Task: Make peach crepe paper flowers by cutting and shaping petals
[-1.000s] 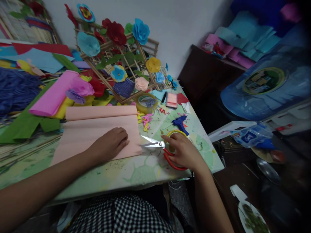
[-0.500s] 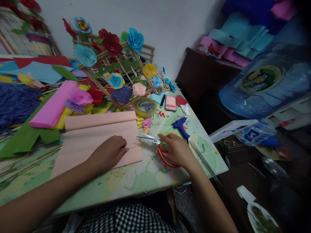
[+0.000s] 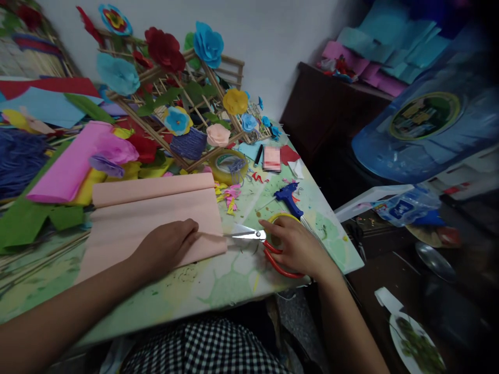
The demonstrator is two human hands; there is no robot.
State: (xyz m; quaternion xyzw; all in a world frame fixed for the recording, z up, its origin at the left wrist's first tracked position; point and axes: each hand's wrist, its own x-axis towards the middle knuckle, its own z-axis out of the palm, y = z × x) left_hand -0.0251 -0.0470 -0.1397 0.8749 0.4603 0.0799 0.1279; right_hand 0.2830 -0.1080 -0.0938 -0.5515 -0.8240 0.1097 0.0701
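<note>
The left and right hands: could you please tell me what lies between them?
In the head view, the right end of the peach paper and the scissor blades lie between the left hand and right hand.

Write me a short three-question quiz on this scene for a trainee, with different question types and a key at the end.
1. Which hand holds the scissors?
2. True or false: the left hand is touching the scissors.
3. Fill in the colour: the glue gun lying on the table is ____.

Key:
1. The right hand.
2. False; it is touching the peach paper.
3. Blue.
</note>
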